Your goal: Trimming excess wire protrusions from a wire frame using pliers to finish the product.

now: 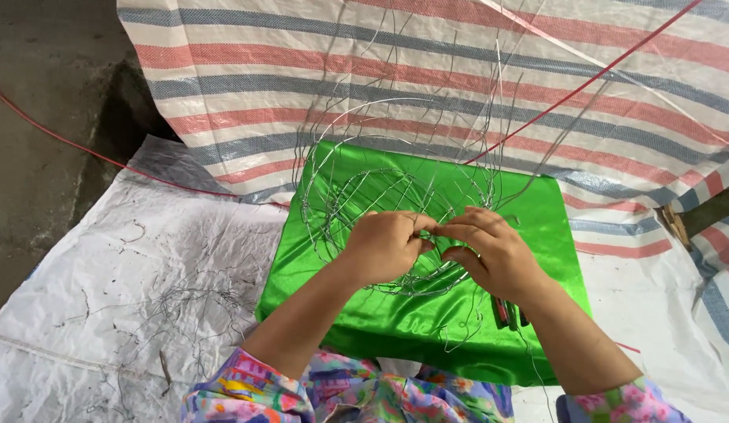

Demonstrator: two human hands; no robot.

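Wire frame (396,196), a round basket-like cage of thin silver wire, is sitting on a bright green satin cloth (529,211) that is covering a low block in front of the person. Both hands are meeting at the near rim of the frame. The left hand (386,244) is curling closed around a wire at the rim, and the right hand (493,251) is pinching the same spot with its fingertips, so the two hands are touching each other and are both clamped on wire.

Long loose wire ends are standing up from the frame and fanning toward a striped red, blue and white tarp (427,70) behind it. A red cord (584,82) is crossing the tarp diagonally, passing close to those upright ends. Dark tool handles (508,312) are lying on the cloth just under the right wrist. Short wire scraps (172,301) are littering a white woven sheet (82,274) to the left.

Risks, as a judgement: the free wire ends are pointing up near the bare hands and forearms and could scratch or poke them as the frame is turning. The slippery cloth could be letting the frame slide while the hands are twisting. The red cord could be snagging on an upright end. Over-twisting could be snapping the thin wire.
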